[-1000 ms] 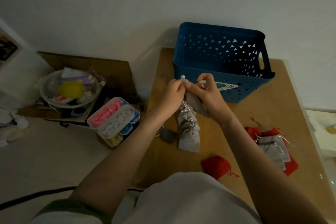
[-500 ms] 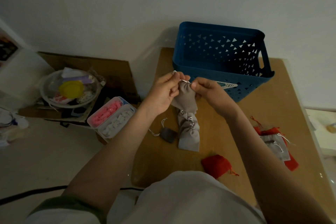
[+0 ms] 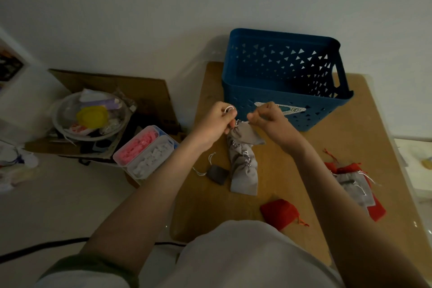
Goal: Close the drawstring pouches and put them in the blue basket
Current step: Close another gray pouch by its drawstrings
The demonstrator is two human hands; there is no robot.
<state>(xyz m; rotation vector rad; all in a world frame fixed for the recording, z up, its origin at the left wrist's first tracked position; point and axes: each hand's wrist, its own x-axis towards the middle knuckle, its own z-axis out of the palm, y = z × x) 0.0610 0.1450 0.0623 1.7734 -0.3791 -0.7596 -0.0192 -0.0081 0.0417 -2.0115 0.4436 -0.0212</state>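
My left hand (image 3: 216, 121) and right hand (image 3: 268, 121) have drawn apart, each pinching a white cord of the small grey cloth pouch (image 3: 245, 134), cinching it just before the blue plastic basket (image 3: 280, 110).

Both bare forearms reach up from the lower edge of the frame and converge near its centre. The left hand (image 3: 216, 121) is curled into a loose fist, thumb and forefinger pinched together. The right hand (image 3: 271, 121) sits just beside it, knuckles up, its fingertips (image 3: 252, 117) pinched and pointing toward the left hand. The hands are close but apart.
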